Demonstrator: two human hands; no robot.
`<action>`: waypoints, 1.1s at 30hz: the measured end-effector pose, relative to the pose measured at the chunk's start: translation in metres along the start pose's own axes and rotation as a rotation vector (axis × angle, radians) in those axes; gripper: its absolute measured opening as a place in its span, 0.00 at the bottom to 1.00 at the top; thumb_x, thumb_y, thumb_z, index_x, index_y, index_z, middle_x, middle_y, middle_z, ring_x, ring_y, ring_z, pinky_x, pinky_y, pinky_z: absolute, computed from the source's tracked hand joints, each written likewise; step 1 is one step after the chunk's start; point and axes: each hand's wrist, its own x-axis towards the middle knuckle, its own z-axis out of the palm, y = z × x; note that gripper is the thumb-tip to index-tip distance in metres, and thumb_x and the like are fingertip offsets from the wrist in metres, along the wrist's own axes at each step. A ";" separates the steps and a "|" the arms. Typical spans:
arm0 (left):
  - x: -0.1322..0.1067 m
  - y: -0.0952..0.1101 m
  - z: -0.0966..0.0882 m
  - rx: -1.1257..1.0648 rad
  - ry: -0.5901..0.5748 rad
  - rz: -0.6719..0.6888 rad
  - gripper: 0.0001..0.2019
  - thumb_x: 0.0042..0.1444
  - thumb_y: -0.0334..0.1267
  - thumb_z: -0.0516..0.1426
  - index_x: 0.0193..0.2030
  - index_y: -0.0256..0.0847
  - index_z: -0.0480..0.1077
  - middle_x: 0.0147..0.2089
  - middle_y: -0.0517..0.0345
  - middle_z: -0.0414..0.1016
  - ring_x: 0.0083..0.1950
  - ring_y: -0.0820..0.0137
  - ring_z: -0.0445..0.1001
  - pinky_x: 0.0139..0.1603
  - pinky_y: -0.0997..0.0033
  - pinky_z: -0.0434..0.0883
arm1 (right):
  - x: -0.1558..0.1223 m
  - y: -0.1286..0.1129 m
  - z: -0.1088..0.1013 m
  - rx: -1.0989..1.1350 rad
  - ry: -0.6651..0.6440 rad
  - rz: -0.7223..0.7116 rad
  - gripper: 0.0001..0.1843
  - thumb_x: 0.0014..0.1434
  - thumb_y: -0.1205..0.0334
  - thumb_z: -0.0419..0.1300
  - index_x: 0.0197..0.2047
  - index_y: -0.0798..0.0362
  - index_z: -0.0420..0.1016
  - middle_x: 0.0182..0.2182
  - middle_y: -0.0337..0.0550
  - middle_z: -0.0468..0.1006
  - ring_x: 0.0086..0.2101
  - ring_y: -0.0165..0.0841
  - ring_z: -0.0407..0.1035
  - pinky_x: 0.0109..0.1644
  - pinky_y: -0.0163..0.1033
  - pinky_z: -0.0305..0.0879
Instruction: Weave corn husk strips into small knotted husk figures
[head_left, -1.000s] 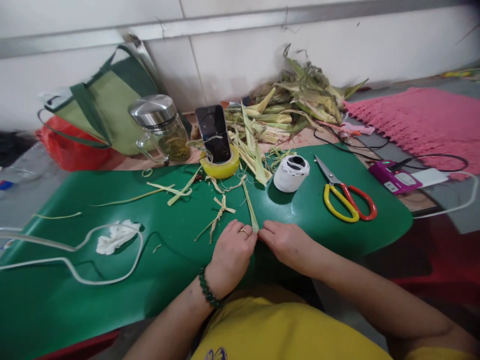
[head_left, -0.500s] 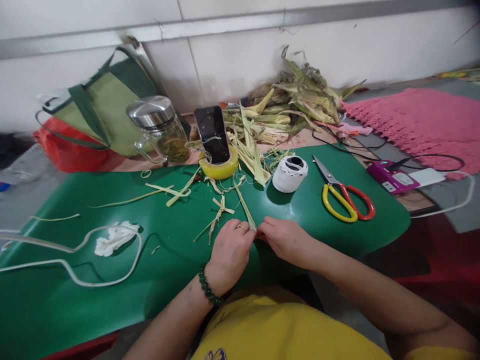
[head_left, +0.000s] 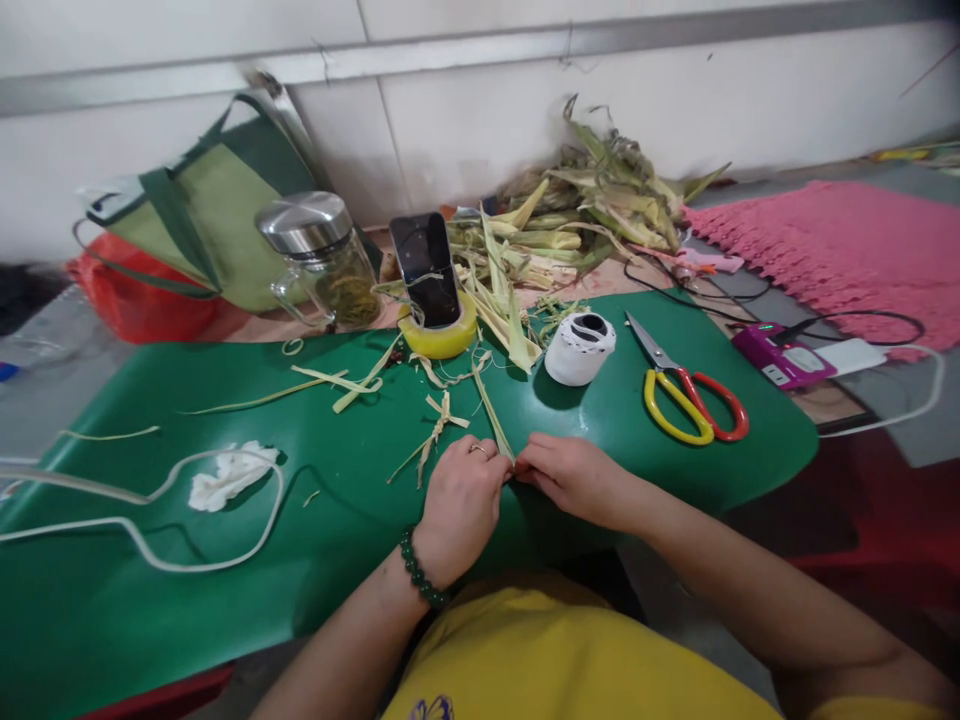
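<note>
Near the front edge of the green mat [head_left: 600, 455], my left hand [head_left: 463, 500] and my right hand [head_left: 574, 477] meet with fingers pinched together. Between them is a pale green corn husk strip [head_left: 491, 410], its long end pointing away from me over the mat. My fingers hide its near end. Left of it lies a small figure of knotted husk [head_left: 441, 425]. Beyond my right hand stands a white roll [head_left: 579, 350], and scissors [head_left: 679, 395] with yellow and red handles lie open to its right.
At the back are a husk pile [head_left: 600, 195], a phone [head_left: 427, 270] propped in a yellow tape roll [head_left: 442, 341], a glass jar [head_left: 319, 260] and a green bag [head_left: 202, 210]. A white cable [head_left: 277, 515] loops at left; a purple power adapter [head_left: 784, 355] sits at right.
Both hands stay together at nearly the same spot. The far end of the husk strip has shifted slightly right, and my fingers have moved a little.
</note>
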 end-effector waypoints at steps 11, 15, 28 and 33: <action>-0.001 -0.003 -0.002 0.008 0.004 0.003 0.08 0.59 0.30 0.52 0.30 0.39 0.71 0.31 0.55 0.72 0.35 0.66 0.66 0.39 0.64 0.66 | 0.000 -0.008 0.004 -0.244 -0.056 0.020 0.09 0.64 0.69 0.50 0.36 0.56 0.70 0.31 0.42 0.69 0.27 0.29 0.61 0.26 0.36 0.42; -0.006 -0.004 0.004 -0.012 0.099 0.004 0.06 0.58 0.32 0.54 0.31 0.40 0.72 0.31 0.56 0.73 0.35 0.66 0.67 0.43 0.62 0.66 | 0.004 -0.013 -0.004 -0.257 -0.153 0.068 0.08 0.62 0.72 0.50 0.37 0.56 0.69 0.32 0.44 0.70 0.28 0.29 0.62 0.26 0.36 0.40; -0.001 -0.002 0.002 0.066 0.007 0.059 0.09 0.56 0.24 0.52 0.33 0.39 0.71 0.32 0.55 0.72 0.36 0.66 0.67 0.38 0.65 0.67 | 0.001 -0.008 0.001 -0.209 -0.029 0.049 0.12 0.65 0.66 0.49 0.34 0.56 0.71 0.29 0.41 0.69 0.27 0.28 0.62 0.28 0.35 0.46; -0.003 -0.002 0.001 0.054 0.024 0.014 0.09 0.58 0.28 0.51 0.31 0.39 0.70 0.32 0.55 0.71 0.36 0.66 0.67 0.39 0.64 0.67 | 0.002 -0.007 0.002 -0.248 -0.055 0.045 0.09 0.64 0.67 0.50 0.36 0.55 0.71 0.30 0.42 0.68 0.27 0.28 0.61 0.27 0.36 0.42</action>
